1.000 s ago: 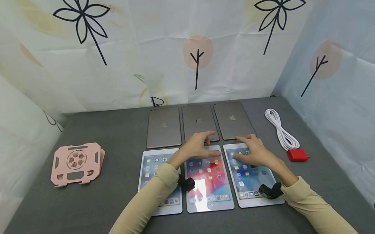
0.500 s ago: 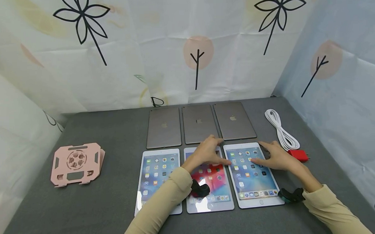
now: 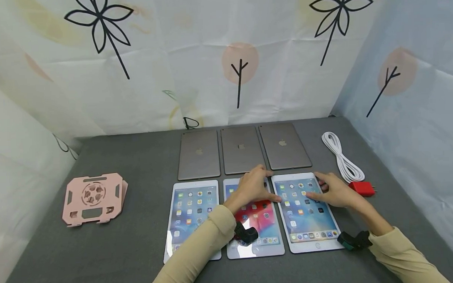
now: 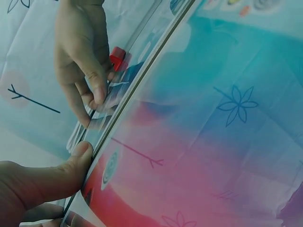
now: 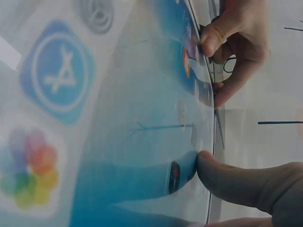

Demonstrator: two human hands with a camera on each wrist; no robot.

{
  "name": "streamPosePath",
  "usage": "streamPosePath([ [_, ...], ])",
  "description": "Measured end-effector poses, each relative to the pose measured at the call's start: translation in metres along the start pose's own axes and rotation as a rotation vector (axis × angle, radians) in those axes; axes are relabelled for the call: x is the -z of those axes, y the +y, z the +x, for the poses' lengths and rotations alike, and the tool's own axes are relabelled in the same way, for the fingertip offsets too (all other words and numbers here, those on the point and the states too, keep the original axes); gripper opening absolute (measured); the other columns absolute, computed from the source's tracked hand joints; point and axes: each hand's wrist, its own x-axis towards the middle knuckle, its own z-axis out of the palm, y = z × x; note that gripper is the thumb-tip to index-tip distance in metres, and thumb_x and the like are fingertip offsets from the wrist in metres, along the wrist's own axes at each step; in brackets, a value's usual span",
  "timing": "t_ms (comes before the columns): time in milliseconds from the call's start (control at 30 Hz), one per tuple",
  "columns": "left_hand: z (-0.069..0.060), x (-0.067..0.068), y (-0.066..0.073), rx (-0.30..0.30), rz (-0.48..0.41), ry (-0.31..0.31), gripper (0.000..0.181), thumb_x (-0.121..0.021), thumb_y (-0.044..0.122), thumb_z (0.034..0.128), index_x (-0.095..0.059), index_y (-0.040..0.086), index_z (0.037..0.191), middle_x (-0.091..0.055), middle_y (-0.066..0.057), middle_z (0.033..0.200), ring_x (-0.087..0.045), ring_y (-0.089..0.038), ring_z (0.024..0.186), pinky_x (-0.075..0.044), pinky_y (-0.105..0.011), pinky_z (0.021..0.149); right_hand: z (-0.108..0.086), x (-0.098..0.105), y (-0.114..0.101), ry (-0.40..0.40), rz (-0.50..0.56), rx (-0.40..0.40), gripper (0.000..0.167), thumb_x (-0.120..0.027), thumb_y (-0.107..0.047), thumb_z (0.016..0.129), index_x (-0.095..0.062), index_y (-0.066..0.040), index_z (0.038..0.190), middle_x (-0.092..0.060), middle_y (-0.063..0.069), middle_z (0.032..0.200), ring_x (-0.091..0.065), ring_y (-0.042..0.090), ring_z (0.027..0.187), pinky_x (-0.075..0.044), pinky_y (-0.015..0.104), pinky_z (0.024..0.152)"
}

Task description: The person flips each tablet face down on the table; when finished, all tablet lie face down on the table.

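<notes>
Three white-framed tablets lie screen up in the front row. My left hand (image 3: 253, 187) reaches over the middle tablet (image 3: 268, 231) and pinches the left edge of the right tablet (image 3: 311, 219) near its top. On the opposite side, my right hand (image 3: 334, 190) grips that same tablet, its thumb over the screen and its other fingers at the right edge, partly hidden. In the right wrist view the left hand (image 5: 241, 47) shows thumb on top and fingers round the rim. The left tablet (image 3: 189, 205) is partly covered by my left sleeve.
Behind, three grey tablets lie back up: left (image 3: 199, 163), middle (image 3: 242, 155) and right (image 3: 287, 154). A white cable (image 3: 343, 158) and a red charger plug (image 3: 361, 189) sit to the right. A pink folding stand (image 3: 93, 198) lies at the left.
Over the past second both hands have moved right and a little toward me, from above the middle and right tablets to the right tablet's two sides. They barely moved in the last half second.
</notes>
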Motion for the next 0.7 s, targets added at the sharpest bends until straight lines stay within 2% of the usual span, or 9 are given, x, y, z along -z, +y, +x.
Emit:
streamPosePath([
  [133, 0.0, -0.001, 0.001, 0.01, 0.008, 0.01, 0.086, -0.092, 0.054, 0.0693, -0.062, 0.019, 0.142, -0.062, -0.002, 0.123, -0.048, -0.01, 0.076, -0.038, -0.019, 0.064, 0.001, 0.002, 0.004, -0.052, 0.148, -0.039, 0.086, -0.075, -0.019, 0.093, -0.025, 0.02, 0.151, -0.049, 0.031, 0.123, -0.05, 0.035, 0.104, -0.049, 0.041, 0.085],
  [267, 0.001, -0.002, 0.002, 0.017, 0.006, 0.017, 0.085, -0.092, 0.054, 0.0688, -0.063, 0.02, 0.142, -0.062, -0.002, 0.124, -0.048, -0.011, 0.077, -0.038, -0.019, 0.064, 0.001, 0.005, 0.011, -0.103, 0.278, -0.046, 0.083, -0.071, -0.01, 0.094, -0.02, 0.018, 0.154, -0.048, 0.029, 0.124, -0.049, 0.033, 0.107, -0.046, 0.04, 0.089],
  [433, 0.001, -0.003, 0.002, 0.014, -0.004, 0.02, 0.084, -0.092, 0.053, 0.0688, -0.064, 0.019, 0.141, -0.063, -0.002, 0.124, -0.046, -0.011, 0.073, -0.038, -0.019, 0.059, -0.002, 0.013, 0.013, -0.157, 0.392, -0.024, 0.085, -0.068, -0.007, 0.095, -0.015, 0.013, 0.157, -0.049, 0.025, 0.126, -0.052, 0.022, 0.103, -0.047, 0.031, 0.088],
  [567, 0.0, -0.003, 0.002, 0.014, -0.003, 0.026, 0.084, -0.092, 0.053, 0.0683, -0.065, 0.019, 0.139, -0.063, -0.002, 0.122, -0.044, -0.01, 0.071, -0.036, -0.018, 0.057, -0.005, 0.022, 0.011, -0.18, 0.454, 0.002, 0.088, -0.067, -0.007, 0.095, -0.011, 0.007, 0.161, -0.047, 0.025, 0.131, -0.055, 0.013, 0.102, -0.048, 0.026, 0.085],
  [700, -0.001, -0.001, 0.002, 0.007, -0.01, 0.034, 0.083, -0.093, 0.051, 0.0683, -0.065, 0.018, 0.139, -0.062, -0.004, 0.12, -0.046, -0.012, 0.073, -0.038, -0.02, 0.058, -0.009, 0.03, 0.009, -0.203, 0.464, 0.04, 0.09, -0.066, -0.009, 0.096, -0.006, 0.002, 0.163, -0.041, 0.031, 0.141, -0.056, 0.017, 0.112, -0.049, 0.03, 0.089],
])
